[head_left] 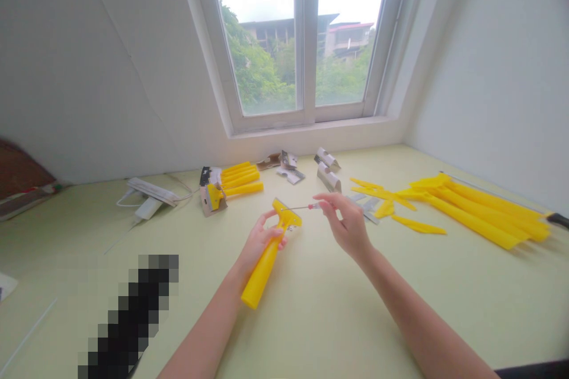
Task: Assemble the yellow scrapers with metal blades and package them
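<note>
My left hand (pixel 262 238) is closed around the neck of a yellow scraper (pixel 263 269), its thick handle pointing down toward me. The scraper's wide head tilts up and to the right, with a thin metal strip along its far edge. In my right hand (pixel 345 222) is a small screwdriver (pixel 311 206), pinched by its pale handle between thumb and fingers. Its thin shaft points left, and the tip meets the scraper's head or lies just over it; I cannot tell which. Fingers hide part of the scraper's neck.
Several yellow scrapers (pixel 242 176) with card sleeves lie at the back left. Folded card sleeves (pixel 328 176) stand near the window. To the right are yellow handles (pixel 484 213), loose yellow pieces (pixel 418 225) and flat metal blades (pixel 370 208). A white power strip (pixel 153 190) sits at left.
</note>
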Available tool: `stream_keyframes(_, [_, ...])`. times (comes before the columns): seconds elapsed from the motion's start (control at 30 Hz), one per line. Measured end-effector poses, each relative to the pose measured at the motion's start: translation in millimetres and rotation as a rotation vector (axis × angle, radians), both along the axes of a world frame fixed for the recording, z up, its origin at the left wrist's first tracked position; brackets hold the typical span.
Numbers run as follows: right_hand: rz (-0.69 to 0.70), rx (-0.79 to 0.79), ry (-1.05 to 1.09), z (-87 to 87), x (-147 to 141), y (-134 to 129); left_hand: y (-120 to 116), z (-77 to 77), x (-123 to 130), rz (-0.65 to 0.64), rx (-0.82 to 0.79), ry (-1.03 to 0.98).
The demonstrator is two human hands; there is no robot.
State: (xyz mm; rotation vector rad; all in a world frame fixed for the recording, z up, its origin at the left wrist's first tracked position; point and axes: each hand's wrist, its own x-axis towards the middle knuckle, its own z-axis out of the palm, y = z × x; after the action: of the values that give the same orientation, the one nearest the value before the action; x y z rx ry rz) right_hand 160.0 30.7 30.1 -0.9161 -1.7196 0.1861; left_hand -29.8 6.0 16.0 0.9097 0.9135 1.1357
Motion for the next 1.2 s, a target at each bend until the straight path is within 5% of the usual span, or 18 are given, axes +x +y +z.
stream_keyframes(0.23, [0.107,-0.007,-0.07,1.0,-3.5,-4.3,0.5,1.5,-2.4,0.049,-0.026,-0.052])
stream_keyframes(0.9, [-0.166,-0.002,0.016,-2.5,-1.9,-1.8,-0.3,5.3,-1.6,0.068,-0.021,-0.104])
stream_keyframes(1.2, [0.063,-0.088,-0.034,1.3,-1.6,-0.4,1.8,1.3,-2.0,0.052,-0.013,-0.088])
